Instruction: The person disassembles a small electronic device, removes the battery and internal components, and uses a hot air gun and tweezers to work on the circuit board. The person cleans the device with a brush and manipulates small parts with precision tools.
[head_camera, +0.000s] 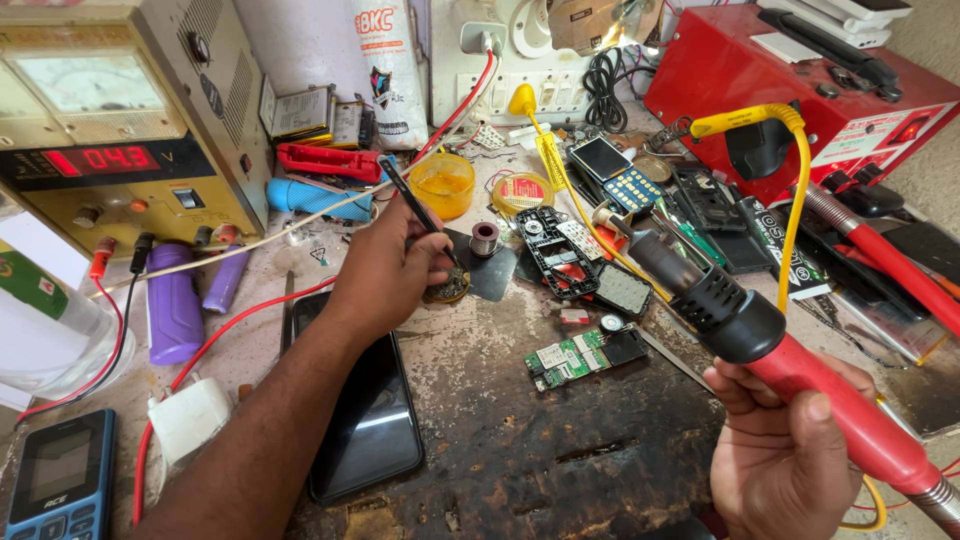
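Two hands work over a scarred, dark-stained bench (560, 450) in the head view. Left hand (390, 275) has its fingers pressed together around thin black tweezers (412, 205), whose tip goes down to a small round dark part (448, 287) lying on the bench just under the fingertips. Right hand (785, 450) is curled tight around the red handle of a hot-air tool with a black vented nozzle (740, 320), held tilted toward the bench middle, its nozzle above a green circuit board (580, 357). Well behind the left hand stands a small yellow translucent cup (443, 185); what is in it cannot be made out. A black smartphone (365, 420) lies flat beneath the left forearm.
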